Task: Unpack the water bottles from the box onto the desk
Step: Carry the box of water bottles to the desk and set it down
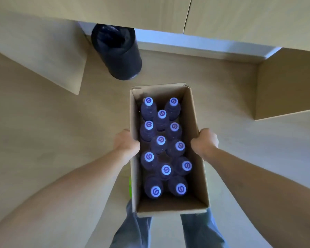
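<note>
Head view: open cardboard box [195,122] held over the floor, above the person's jeans-clad legs [132,230]. Left hand [126,143] grips the box's left wall, right hand [205,143] grips the right wall; fingers curled on the walls, fingertips hidden. Twelve water bottles [162,140] stand upright inside, white caps up. Black bin [118,52] on floor beyond, under the worktop [150,11].

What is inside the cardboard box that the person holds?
Inside the cardboard box stand twelve water bottles, upright, with white caps. The bottles cover most of the box floor beneath them.
</note>
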Tool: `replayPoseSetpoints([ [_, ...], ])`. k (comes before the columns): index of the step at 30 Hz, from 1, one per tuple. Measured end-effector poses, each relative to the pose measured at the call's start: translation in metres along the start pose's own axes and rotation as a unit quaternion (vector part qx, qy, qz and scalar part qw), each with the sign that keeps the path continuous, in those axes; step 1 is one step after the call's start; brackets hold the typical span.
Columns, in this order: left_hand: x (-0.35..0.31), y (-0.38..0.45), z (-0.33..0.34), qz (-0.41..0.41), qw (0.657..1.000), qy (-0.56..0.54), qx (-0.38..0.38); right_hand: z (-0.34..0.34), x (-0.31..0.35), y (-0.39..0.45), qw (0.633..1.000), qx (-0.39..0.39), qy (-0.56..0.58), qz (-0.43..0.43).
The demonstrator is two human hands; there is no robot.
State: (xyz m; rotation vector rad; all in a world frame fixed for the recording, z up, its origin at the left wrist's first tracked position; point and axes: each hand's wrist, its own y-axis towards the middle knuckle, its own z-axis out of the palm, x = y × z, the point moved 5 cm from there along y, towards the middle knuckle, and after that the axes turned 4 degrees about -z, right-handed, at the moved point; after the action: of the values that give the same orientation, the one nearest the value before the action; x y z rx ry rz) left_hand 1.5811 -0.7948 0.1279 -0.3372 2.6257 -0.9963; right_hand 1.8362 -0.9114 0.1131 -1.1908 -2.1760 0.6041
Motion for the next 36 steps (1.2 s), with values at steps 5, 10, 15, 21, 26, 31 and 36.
replayPoseSetpoints([
  [5,0.007,0.043,0.032,-0.008,1.0,-0.02,-0.01,0.035,-0.002,0.044,1.0,0.01,0.004,-0.006],
  [10,0.013,0.083,0.063,-0.012,1.0,-0.02,-0.016,0.069,-0.008,0.083,1.0,0.011,0.017,-0.02],
  [15,0.006,0.117,0.084,0.006,1.0,-0.003,-0.026,0.093,-0.015,0.112,0.999,0.002,0.032,-0.012],
  [21,-0.002,0.139,0.106,0.031,0.998,0.042,-0.025,0.11,-0.031,0.128,0.999,0.0,0.044,0.006],
  [26,-0.006,0.147,0.125,0.055,0.997,0.05,-0.025,0.121,-0.048,0.135,0.998,-0.008,0.056,0.022],
  [31,0.001,0.152,0.133,0.053,0.997,0.053,-0.027,0.13,-0.051,0.136,0.998,-0.012,0.053,0.021],
  [36,0.006,0.155,0.137,0.052,0.997,0.053,-0.037,0.139,-0.053,0.136,0.998,-0.021,0.048,0.022],
])
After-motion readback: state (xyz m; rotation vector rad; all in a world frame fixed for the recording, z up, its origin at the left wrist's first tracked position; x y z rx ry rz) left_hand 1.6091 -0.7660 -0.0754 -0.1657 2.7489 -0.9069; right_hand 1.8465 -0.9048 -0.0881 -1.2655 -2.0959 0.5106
